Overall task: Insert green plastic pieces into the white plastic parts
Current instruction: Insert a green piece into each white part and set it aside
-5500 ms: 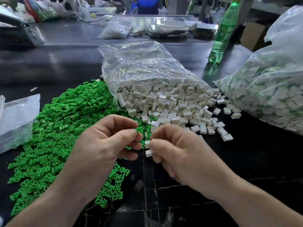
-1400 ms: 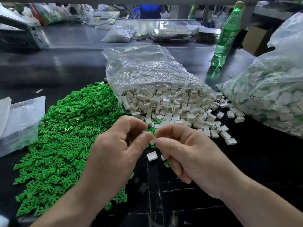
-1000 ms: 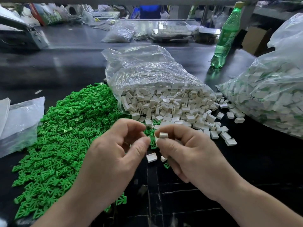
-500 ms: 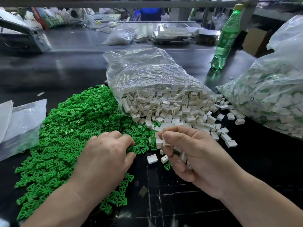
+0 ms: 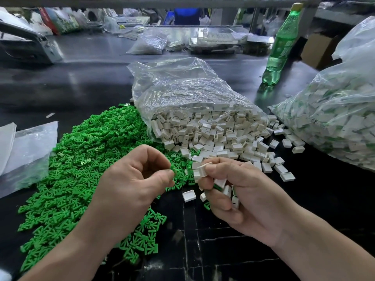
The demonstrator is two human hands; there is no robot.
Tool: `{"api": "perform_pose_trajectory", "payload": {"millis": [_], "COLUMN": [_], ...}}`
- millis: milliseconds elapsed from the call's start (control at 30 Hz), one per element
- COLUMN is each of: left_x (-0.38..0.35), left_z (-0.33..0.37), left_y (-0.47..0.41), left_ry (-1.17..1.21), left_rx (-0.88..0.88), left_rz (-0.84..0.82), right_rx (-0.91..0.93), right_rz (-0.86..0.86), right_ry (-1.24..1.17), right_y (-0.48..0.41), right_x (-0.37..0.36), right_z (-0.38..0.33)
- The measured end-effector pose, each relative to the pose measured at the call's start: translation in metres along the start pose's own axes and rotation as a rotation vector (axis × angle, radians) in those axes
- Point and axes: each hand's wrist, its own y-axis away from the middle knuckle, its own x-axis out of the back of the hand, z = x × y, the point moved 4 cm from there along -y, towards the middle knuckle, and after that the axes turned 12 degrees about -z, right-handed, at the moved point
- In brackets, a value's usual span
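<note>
My left hand (image 5: pixel 134 183) pinches a small green plastic piece (image 5: pixel 173 170) between thumb and forefinger, raised above the table. A short gap to its right, my right hand (image 5: pixel 241 197) pinches a white plastic part (image 5: pixel 203 169) at its fingertips and cradles several more white parts (image 5: pixel 228 190) in its curled fingers. A wide heap of green pieces (image 5: pixel 81 159) covers the table at the left. White parts (image 5: pixel 213 134) spill out of an open clear bag (image 5: pixel 182 88) behind my hands.
A second clear bag (image 5: pixel 334 118) with white and green parts lies at the right. A green bottle (image 5: pixel 281 49) stands behind it. Flat plastic bags (image 5: pixel 28 151) lie at the left edge. Loose white parts (image 5: pixel 188 195) sit on the black table (image 5: pixel 223 250).
My left hand has risen from the green heap with a green piece pinched. My right hand has turned a white part toward it. The two hands have come closer together.
</note>
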Motion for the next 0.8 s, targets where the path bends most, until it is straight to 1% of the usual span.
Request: {"api": "perform_pose_trajectory", "payload": {"millis": [100,167,333,567,700,800], "left_x": [-0.005,-0.01,-0.016,-0.02,-0.02,-0.023], "left_z": [0.005,0.009,0.013,0.018,0.017,0.016], "left_y": [0.002,0.003,0.008,0.009,0.01,0.009], "left_ry": [0.211,0.284,0.302,0.328,0.295,0.339], "left_rx": [-0.047,-0.078,-0.112,-0.103,-0.082,-0.076], "left_rz": [-0.036,-0.048,-0.033,0.012,0.008,-0.017], "right_rx": [-0.001,-0.001,-0.024,0.0,-0.016,-0.011], "right_rz": [0.008,0.021,0.007,-0.021,0.008,0.025], "right_ry": [0.04,0.071,0.042,0.011,0.114,0.22], "right_y": [-0.001,-0.001,-0.001,-0.001,-0.001,0.0], "right_x": [-0.001,-0.002,-0.004,-0.006,-0.005,-0.006], "right_z": [0.001,0.002,0.007,0.006,0.007,0.007]}}
